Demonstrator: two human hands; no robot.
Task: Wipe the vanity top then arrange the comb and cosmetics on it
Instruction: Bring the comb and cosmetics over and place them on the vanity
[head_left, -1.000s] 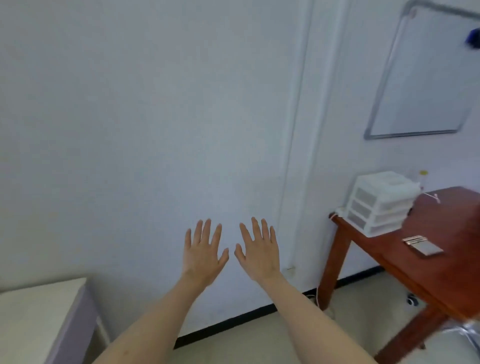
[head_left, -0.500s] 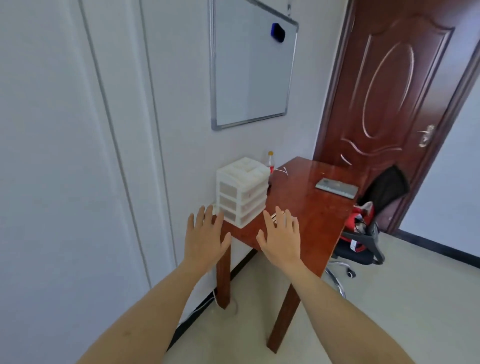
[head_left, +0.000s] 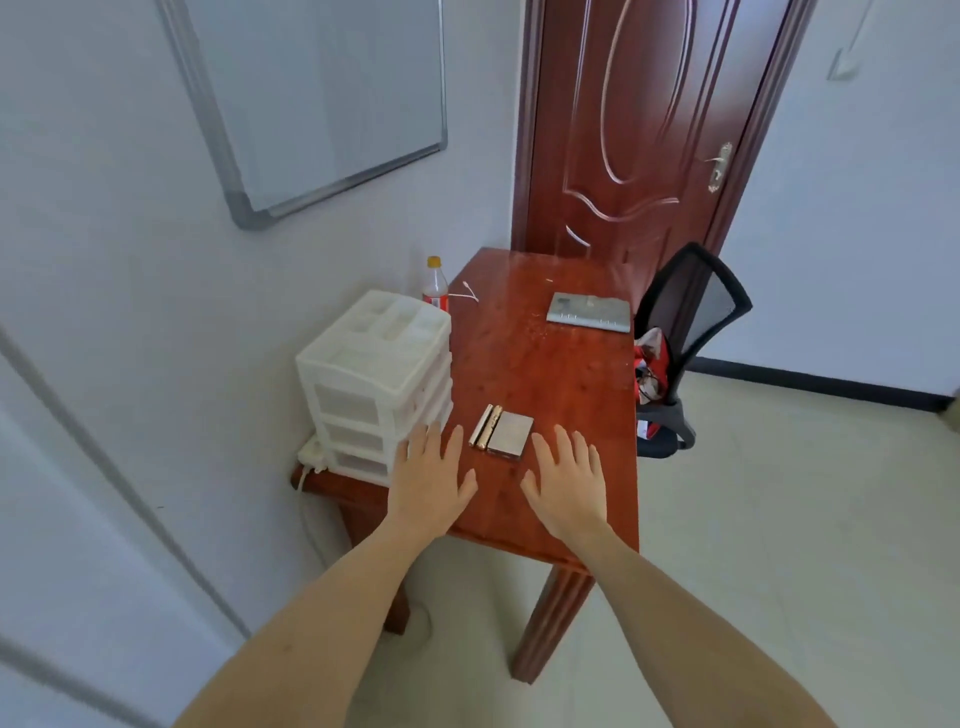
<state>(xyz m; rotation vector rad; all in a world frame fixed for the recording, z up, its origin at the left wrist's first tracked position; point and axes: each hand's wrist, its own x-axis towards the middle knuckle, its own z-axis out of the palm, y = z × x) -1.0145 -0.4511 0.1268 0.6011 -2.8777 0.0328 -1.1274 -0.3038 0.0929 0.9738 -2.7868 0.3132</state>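
Note:
A red-brown wooden table (head_left: 550, 374) stands against the white wall. On its near part lie two gold cosmetic tubes (head_left: 485, 426) side by side, touching a flat silver compact case (head_left: 511, 435). A folded grey cloth (head_left: 590, 312) lies at the table's far right. My left hand (head_left: 429, 480) and my right hand (head_left: 568, 484) are stretched out over the near end of the table, palms down, fingers straight and spread, holding nothing. The tubes and case lie just beyond and between my fingertips. I see no comb.
A white plastic drawer unit (head_left: 378, 382) stands on the table's left side by the wall, a bottle (head_left: 434, 285) behind it. A black mesh chair (head_left: 685, 343) is at the table's right. A whiteboard (head_left: 322, 98) hangs on the wall; a brown door (head_left: 639, 135) is beyond.
My view has swung right from bare wall to the table and tilted down. Both hands stay open and spread, now over the table's near end by the cosmetics.

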